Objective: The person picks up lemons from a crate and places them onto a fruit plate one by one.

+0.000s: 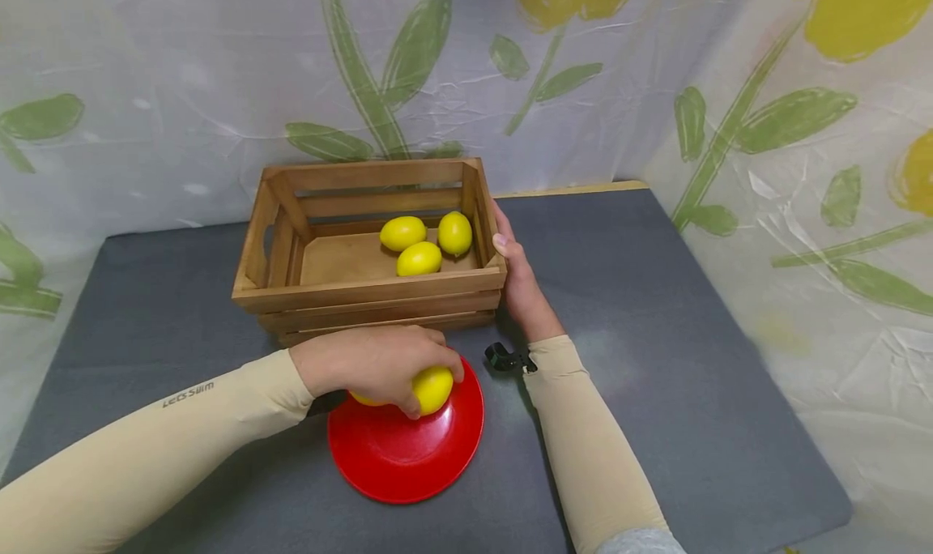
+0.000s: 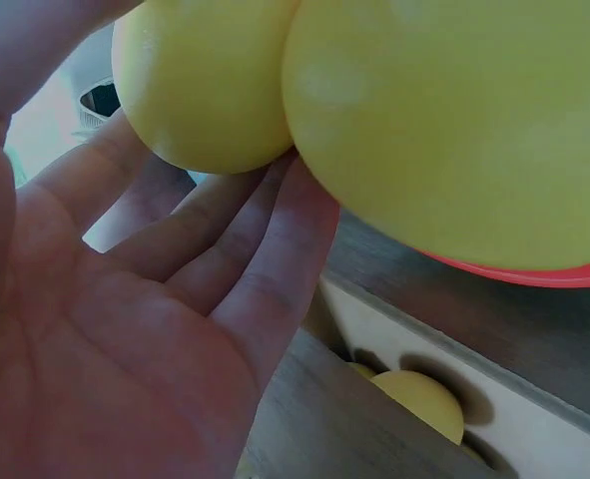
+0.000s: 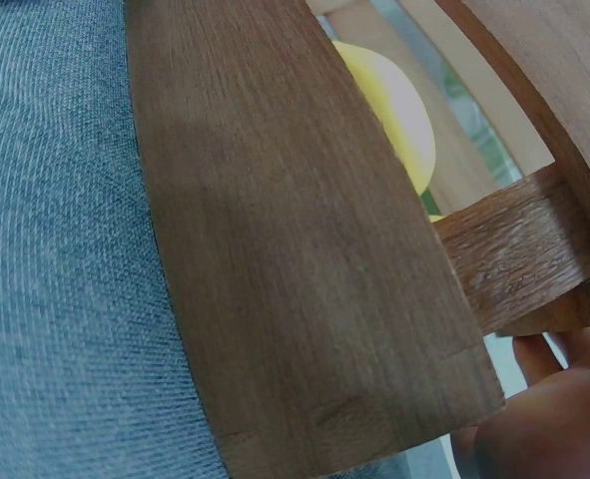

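My left hand (image 1: 382, 364) reaches over a red plate (image 1: 408, 477), its thumb and fingers around a lemon (image 1: 434, 389). A second lemon (image 1: 364, 399) shows partly under that hand. The left wrist view has both lemons close up, the nearer lemon (image 2: 464, 120) filling the upper right and the other lemon (image 2: 200, 90) at the fingers. Behind the plate stands a slatted wooden crate (image 1: 372, 292). My right hand (image 1: 523, 283) holds its right end, thumb near the top edge; in the right wrist view, the hand (image 3: 549, 424) is partly cut off beside the crate's slats (image 3: 295, 249).
Inside the crate, three lemons (image 1: 419, 258) lie toward the right end. The dark grey table (image 1: 656, 360) extends to both sides, its rear edge near a curtain (image 1: 182, 92) printed with flowers. A black strap (image 1: 503, 358) sticks out by the right wrist.
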A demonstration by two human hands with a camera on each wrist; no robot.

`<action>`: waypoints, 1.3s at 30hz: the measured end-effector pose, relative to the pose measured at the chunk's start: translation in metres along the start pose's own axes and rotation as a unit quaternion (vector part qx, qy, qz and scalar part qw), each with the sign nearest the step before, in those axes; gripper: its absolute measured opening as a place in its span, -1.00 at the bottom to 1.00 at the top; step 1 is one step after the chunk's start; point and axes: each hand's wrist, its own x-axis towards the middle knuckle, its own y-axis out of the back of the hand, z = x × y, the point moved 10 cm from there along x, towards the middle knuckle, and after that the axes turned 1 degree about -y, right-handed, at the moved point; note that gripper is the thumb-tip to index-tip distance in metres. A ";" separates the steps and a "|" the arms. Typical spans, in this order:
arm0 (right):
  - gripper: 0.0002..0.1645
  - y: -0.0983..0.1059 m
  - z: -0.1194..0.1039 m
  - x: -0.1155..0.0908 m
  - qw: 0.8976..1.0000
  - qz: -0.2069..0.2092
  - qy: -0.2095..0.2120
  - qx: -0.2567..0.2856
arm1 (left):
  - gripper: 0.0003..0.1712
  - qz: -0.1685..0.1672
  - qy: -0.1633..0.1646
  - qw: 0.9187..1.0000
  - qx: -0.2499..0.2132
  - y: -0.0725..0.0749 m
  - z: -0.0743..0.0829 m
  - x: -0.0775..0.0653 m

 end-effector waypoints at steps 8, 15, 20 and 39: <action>-0.06 -0.001 0.000 0.000 1.000 -0.001 -0.003 0.006 | -0.31 0.012 0.011 1.000 -0.005 0.001 -0.002 0.001; -0.06 -0.001 0.000 0.000 1.000 -0.002 -0.007 0.011 | -0.33 0.026 0.017 0.999 -0.017 -0.001 -0.005 0.002; -0.04 0.000 0.002 0.000 1.000 0.001 -0.012 0.005 | -0.32 0.027 0.028 0.999 -0.022 -0.002 -0.007 0.003; -0.03 0.000 0.001 0.000 1.000 -0.001 0.001 0.013 | -0.31 0.040 0.037 0.998 -0.003 0.000 -0.010 0.004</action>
